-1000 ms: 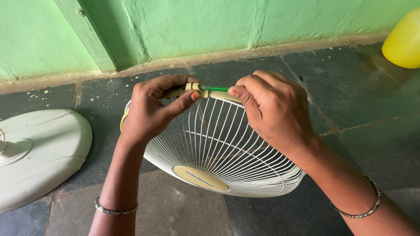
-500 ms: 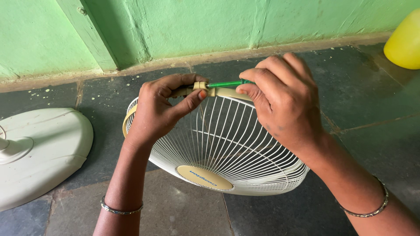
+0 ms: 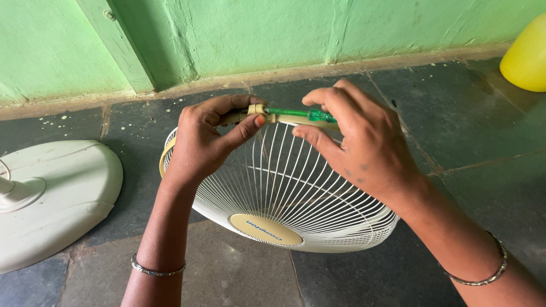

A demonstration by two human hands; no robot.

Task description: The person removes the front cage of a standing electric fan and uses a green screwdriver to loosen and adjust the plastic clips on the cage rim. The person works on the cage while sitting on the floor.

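Her left hand (image 3: 202, 139) pinched the fan guard (image 3: 284, 193) clip; the right hand (image 3: 364, 148) gripped a green screwdriver (image 3: 296, 113), which I feared might slip sideways into her thumb.

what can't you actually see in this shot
- Head view: the screwdriver tip and any screw, hidden by the left hand at the fan guard rim clip.
- Its handle end, covered by the right hand.
- The fan base and yellow container, cut off by frame edges.
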